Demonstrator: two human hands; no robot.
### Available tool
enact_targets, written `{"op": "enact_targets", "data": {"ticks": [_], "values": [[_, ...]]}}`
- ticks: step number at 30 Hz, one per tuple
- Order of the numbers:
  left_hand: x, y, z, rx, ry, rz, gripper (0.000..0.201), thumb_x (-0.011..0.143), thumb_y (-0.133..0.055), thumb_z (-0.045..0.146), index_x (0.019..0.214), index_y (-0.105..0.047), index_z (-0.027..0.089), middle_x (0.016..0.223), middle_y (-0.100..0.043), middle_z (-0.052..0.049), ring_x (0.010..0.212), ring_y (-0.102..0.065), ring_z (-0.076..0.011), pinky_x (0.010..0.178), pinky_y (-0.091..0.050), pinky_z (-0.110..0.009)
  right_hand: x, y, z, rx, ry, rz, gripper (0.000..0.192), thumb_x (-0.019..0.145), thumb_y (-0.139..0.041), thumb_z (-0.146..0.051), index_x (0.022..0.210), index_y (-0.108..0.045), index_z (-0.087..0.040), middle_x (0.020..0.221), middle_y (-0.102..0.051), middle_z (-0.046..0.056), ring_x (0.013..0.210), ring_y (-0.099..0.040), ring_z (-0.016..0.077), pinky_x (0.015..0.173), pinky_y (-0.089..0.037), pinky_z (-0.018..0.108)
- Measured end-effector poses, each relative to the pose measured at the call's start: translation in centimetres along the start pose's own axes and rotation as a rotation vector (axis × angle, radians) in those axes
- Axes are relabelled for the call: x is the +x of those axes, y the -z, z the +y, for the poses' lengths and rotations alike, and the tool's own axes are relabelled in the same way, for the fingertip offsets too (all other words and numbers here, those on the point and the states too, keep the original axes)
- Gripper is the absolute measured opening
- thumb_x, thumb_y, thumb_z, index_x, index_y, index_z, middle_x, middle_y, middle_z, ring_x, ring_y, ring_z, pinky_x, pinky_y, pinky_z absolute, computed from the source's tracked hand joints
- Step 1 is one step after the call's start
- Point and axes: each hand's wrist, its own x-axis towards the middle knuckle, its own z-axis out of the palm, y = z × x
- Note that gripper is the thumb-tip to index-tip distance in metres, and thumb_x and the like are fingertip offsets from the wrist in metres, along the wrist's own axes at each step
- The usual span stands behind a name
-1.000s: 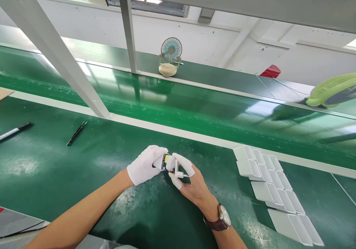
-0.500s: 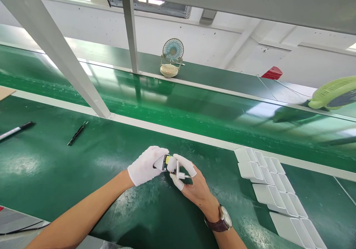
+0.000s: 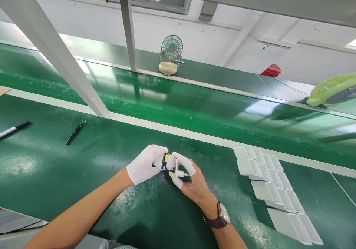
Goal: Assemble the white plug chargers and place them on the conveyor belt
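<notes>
My left hand, in a white glove, is closed around a white plastic case. From the case's open end sticks a small circuit board with a yellow part on it. My right hand wears white finger covers on thumb and forefinger. Between them it grips a white plug end whose pin side points right. A rounded white part lies between board and plug end. Whether the plug end touches the case is hidden by my fingers.
Several white plastic cases lie in staggered rows on the green bench at right. Tweezers and a marker lie at left. A grey post rises at the bench's far edge. Beyond stand a small fan and a green fan.
The view has shifted slightly, so everything sits a little higher and further left. Both hands keep the same hold on the case and plug end.
</notes>
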Motion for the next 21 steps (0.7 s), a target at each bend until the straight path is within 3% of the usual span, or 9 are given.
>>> {"op": "enact_targets", "data": {"ticks": [13, 16, 19, 21], "values": [[0.1, -0.1, 0.1, -0.030, 0.009, -0.011, 0.062, 0.078, -0.063, 0.006, 0.133, -0.046, 0.027, 0.124, -0.064, -0.009, 0.114, -0.062, -0.0258, 0.098, -0.053, -0.046, -0.1, -0.8, 0.4, -0.040, -0.028, -0.010, 0.053, 0.092, -0.058, -0.023, 0.143, -0.045, -0.027, 0.100, -0.070, 0.007, 0.091, -0.069, 0.0222, 0.083, -0.060, 0.037], [0.1, -0.1, 0.4, -0.061, 0.098, -0.093, 0.067, 0.075, -0.068, 0.010, 0.136, -0.046, 0.027, 0.126, -0.064, -0.010, 0.114, -0.063, -0.0271, 0.097, -0.054, -0.045, -0.2, -1.3, 0.1, -0.082, -0.045, 0.018, 0.051, 0.091, -0.061, -0.027, 0.141, -0.048, -0.026, 0.103, -0.070, 0.008, 0.093, -0.069, 0.0242, 0.082, -0.060, 0.039], [0.1, 0.0, 0.7, -0.108, 0.134, -0.191, 0.069, 0.073, -0.071, 0.014, 0.137, -0.048, 0.027, 0.122, -0.068, -0.008, 0.110, -0.065, -0.0270, 0.097, -0.054, -0.046, -0.5, -1.2, -0.5, -0.086, -0.034, 0.105, 0.063, 0.087, -0.071, -0.038, 0.143, -0.046, -0.025, 0.106, -0.069, 0.010, 0.095, -0.068, 0.0262, 0.084, -0.059, 0.042], [0.2, 0.1, 0.7, -0.157, 0.120, -0.163, 0.058, 0.077, -0.068, 0.015, 0.132, -0.054, 0.028, 0.112, -0.072, -0.005, 0.104, -0.068, -0.0245, 0.096, -0.055, -0.045, -0.6, -0.7, -0.8, -0.023, -0.006, 0.095, 0.068, 0.084, -0.074, -0.044, 0.143, -0.045, -0.028, 0.106, -0.068, 0.008, 0.093, -0.067, 0.0252, 0.084, -0.059, 0.042]]}}
